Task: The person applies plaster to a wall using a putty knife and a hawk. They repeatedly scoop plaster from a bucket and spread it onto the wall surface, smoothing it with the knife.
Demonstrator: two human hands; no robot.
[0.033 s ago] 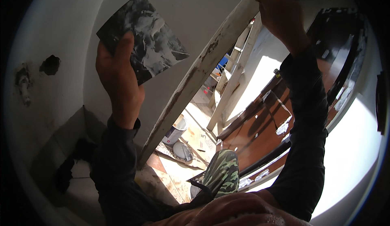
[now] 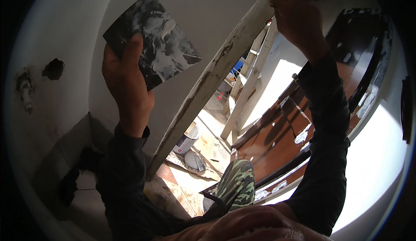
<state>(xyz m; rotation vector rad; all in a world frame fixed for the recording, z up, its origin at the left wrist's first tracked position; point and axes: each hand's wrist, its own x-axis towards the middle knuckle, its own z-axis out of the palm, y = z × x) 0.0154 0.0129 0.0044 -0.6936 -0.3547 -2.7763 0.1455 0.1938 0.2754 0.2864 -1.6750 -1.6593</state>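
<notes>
My left hand grips a dark square board, thumb across its face. White paste is smeared over the board. Higher up on the right, my right hand is closed in a pinch at the top of a long wall edge. Whatever it holds is mostly hidden by the fingers. The edge slants across the view, off-white with brown, worn patches along it. Between the board and that edge lies plain grey wall.
Beyond the edge stand a ladder and a brown door with white smears. A white bucket and a round lid sit on the sunlit floor. The left wall has a dark hole and a pipe fitting.
My right hand has shifted slightly down and to the left along the wall edge. The left hand and the board have stayed in place.
</notes>
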